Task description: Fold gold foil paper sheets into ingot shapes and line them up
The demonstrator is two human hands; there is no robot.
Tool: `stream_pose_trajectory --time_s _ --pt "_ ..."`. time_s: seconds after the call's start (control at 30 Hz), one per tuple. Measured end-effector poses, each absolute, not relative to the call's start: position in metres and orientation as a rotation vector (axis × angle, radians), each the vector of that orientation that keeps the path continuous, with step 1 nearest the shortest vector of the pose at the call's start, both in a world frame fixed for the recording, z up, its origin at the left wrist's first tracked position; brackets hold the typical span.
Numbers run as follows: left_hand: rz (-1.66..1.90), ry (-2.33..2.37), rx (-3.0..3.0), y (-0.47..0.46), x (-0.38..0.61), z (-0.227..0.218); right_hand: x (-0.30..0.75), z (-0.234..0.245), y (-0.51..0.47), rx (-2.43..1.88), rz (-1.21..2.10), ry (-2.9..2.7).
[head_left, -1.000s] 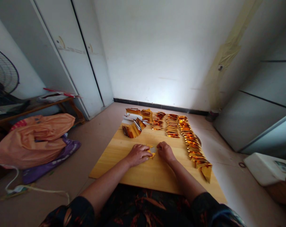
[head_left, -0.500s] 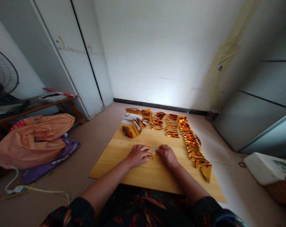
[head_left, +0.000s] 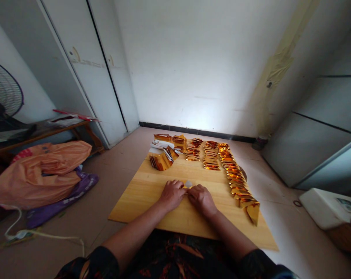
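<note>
Both hands rest knuckles-up at the middle of a wooden board (head_left: 140,197) lying on the floor. My left hand (head_left: 172,194) and my right hand (head_left: 202,198) meet fingertip to fingertip and pinch a small piece of gold foil paper (head_left: 188,184) between them; only its top edge and a pale patch show. Rows of folded gold foil pieces (head_left: 211,157) lie at the far end, and one row (head_left: 239,186) runs down the right edge. A curled stack of flat gold foil sheets (head_left: 163,159) sits at the far left.
An orange plastic bag (head_left: 41,170) and a purple bag (head_left: 62,199) lie on the floor at left, by a low wooden table (head_left: 47,130) and a fan (head_left: 4,89). A white cord (head_left: 41,232) trails nearby. A white box (head_left: 326,207) stands at right, cupboards behind.
My hands have drawn together and slid a little nearer to me on the board. They now cover most of the foil piece that showed between them before.
</note>
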State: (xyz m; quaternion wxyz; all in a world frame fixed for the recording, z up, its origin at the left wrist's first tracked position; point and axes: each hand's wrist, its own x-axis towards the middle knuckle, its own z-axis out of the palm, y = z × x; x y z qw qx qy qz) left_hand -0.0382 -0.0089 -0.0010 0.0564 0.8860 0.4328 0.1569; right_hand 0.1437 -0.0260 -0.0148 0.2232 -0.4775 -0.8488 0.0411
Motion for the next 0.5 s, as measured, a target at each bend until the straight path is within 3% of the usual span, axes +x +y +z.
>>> stream_pose_trajectory --time_s 0.5 --pt "0.486 1.174 2.885 0.011 -0.051 -0.003 0.153 -0.011 -0.014 -1.236 -0.133 -2.511"
